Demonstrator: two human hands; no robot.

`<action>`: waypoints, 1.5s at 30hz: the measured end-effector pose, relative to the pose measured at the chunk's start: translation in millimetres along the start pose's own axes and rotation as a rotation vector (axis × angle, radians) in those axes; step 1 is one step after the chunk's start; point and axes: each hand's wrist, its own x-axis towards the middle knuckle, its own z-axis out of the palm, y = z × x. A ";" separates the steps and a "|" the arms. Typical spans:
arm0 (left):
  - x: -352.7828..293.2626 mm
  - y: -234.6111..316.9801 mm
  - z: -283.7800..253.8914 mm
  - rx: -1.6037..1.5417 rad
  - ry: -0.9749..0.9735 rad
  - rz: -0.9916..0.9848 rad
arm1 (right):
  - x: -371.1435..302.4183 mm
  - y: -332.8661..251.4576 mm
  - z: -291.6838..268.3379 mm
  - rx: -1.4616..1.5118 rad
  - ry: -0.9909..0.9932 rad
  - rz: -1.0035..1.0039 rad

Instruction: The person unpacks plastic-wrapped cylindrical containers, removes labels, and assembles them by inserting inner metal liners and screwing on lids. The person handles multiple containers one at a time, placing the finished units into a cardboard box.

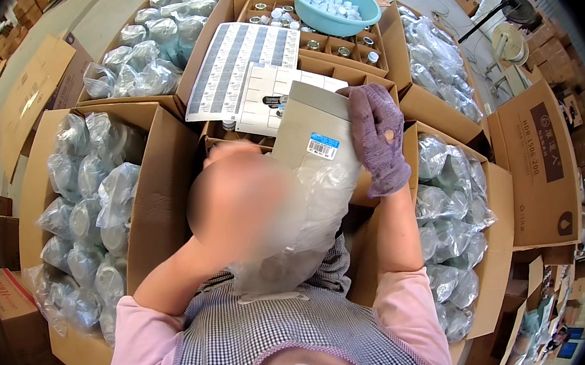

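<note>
In front of my chest is a grey box (303,114) with a blue-and-white barcode label (323,146), its lower part inside a clear plastic bag (320,208). My right hand (378,138), in a worn purple glove, grips the box's right edge with fingers closed. On the other side, my bare left hand (240,195) is beside the bag; a blur hides most of it, so its hold is unclear. Beyond the box, two printed label sheets (241,63) lie over a divided carton (323,65).
Open cartons of bagged items stand on the left (147,190), far left (183,87), right (488,283) and far right (401,64). A turquoise basin (305,16) of small white caps rests on a divided carton of bottles (346,52). Upright cardboard flaps (541,178) edge the right.
</note>
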 end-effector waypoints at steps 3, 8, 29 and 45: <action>13.0 7.1 18.6 0.070 0.095 -0.150 | 1.6 -21.9 -2.2 -0.141 -0.004 -0.044; 20.4 15.7 50.1 0.052 0.137 -0.142 | -2.1 -23.5 -11.5 -0.237 -0.011 -0.134; 46.6 8.7 36.9 -0.170 -0.162 -0.114 | 5.9 -36.4 -47.6 0.051 -0.462 0.166; 43.5 7.7 32.9 -0.214 -0.183 -0.204 | 3.5 -31.6 -45.4 -0.034 -0.531 0.105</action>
